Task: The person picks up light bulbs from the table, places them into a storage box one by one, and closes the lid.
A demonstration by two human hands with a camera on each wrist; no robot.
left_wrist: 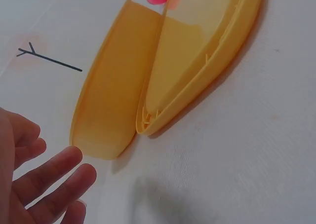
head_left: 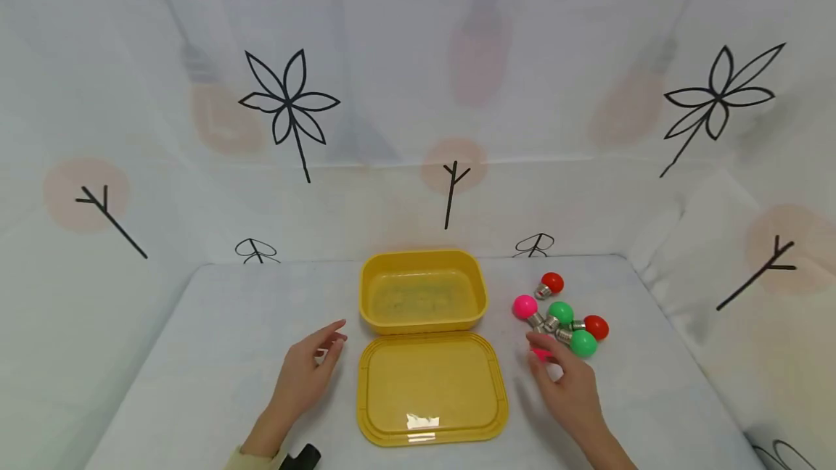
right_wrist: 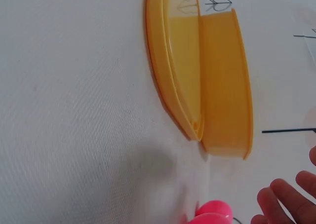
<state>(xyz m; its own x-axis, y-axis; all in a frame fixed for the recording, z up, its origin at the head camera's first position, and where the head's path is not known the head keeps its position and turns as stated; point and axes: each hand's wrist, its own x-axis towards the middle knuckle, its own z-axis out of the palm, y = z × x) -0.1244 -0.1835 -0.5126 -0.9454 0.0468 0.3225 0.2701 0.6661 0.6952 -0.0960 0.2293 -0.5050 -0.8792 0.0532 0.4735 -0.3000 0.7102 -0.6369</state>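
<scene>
My left hand (head_left: 305, 372) hovers just left of a yellow plastic box (head_left: 423, 328) and its lid (head_left: 431, 436), fingers loosely bent and holding nothing. On the other side, my right hand (head_left: 567, 386) is over the near edge of a cluster of small coloured bulbs with silver screw bases. Its fingers partly cover a pink bulb (head_left: 541, 355); the right wrist view has them relaxed and spread, apart from the pink bulbs (right_wrist: 212, 214). Around it lie another pink bulb (head_left: 525, 306), green bulbs (head_left: 583, 344) and red bulbs (head_left: 596, 326).
The box stands behind the lid, which lies flat on the white-covered table (head_left: 196, 383). A white cloth backdrop (head_left: 392, 201) with black plant drawings rises along the table's back and sides. A black strap or device (head_left: 302, 458) sits at the left wrist.
</scene>
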